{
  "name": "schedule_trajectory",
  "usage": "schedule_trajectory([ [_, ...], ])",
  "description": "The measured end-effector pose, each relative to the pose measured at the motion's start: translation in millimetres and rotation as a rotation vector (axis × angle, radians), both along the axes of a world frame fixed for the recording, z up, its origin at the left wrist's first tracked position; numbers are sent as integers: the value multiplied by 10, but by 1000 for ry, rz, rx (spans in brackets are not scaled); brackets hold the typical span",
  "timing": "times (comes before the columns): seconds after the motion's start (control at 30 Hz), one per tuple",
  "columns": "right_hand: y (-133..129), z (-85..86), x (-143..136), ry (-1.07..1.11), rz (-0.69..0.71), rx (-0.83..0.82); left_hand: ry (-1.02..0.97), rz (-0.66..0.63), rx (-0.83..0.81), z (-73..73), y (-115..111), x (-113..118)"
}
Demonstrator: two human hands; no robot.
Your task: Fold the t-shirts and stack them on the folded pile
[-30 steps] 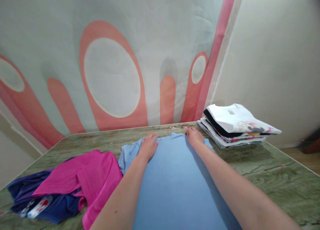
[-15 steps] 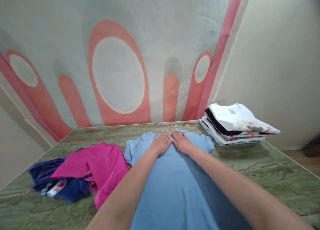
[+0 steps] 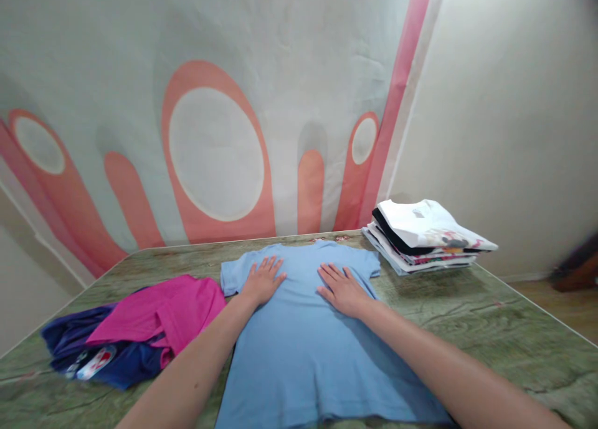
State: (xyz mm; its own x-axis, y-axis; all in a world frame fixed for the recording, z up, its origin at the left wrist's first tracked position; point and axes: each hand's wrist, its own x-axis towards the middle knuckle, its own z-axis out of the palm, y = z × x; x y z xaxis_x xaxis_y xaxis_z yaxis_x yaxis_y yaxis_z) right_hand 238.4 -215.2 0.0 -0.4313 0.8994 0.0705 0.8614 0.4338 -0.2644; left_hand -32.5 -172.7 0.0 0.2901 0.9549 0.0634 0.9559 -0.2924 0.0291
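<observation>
On the green desk (image 3: 514, 329) our left hand (image 3: 262, 281) and right hand (image 3: 343, 289) lie flat and open on the light blue T-shirt (image 3: 303, 348): soft, light, limp, probably best pinched at shoulders or hem.

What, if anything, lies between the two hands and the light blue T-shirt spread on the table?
Nothing visible: the left hand and the right hand both rest flat, palms down, directly on the light blue cotton T-shirt.
</observation>
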Motion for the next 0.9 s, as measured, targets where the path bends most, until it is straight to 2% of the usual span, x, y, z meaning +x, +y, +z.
schedule_trajectory([
  [0.07,24,68,-41,5,1,-13,8,70,22,144,-4,148],
  [0.13,-84,86,-22,32,22,13,-21,62,84,223,-220,330],
  [0.2,-270,49,77,64,63,44,-67,-86,72,223,-607,465],
  [0.27,-444,-16,242,79,93,45,-89,-264,-44,194,-1047,490],
  [0.37,-571,-99,504,66,65,29,-95,-485,-242,213,-1555,312],
  [0.43,-611,-114,600,53,34,19,-105,-532,-318,298,-1743,118],
  [0.5,-692,-79,585,54,24,10,-127,-534,-358,437,-1836,-64],
  [0.6,-911,78,364,92,141,-42,-172,-546,-455,672,-1802,-197],
  [0.67,-1024,212,146,123,290,-88,-216,-496,-469,758,-1633,-129],
  [0.7,-1035,264,38,136,346,-95,-243,-432,-425,757,-1506,-46],
  [0.73,-1006,295,-57,148,369,-86,-268,-360,-339,724,-1362,62],
  [0.8,-828,276,-177,159,310,-37,-269,-218,-118,571,-1074,316],
  [0.83,-690,228,-185,155,245,-9,-240,-173,-69,467,-955,436],
  [0.9,-368,88,-82,110,128,22,-167,-160,-44,251,-809,607],
])
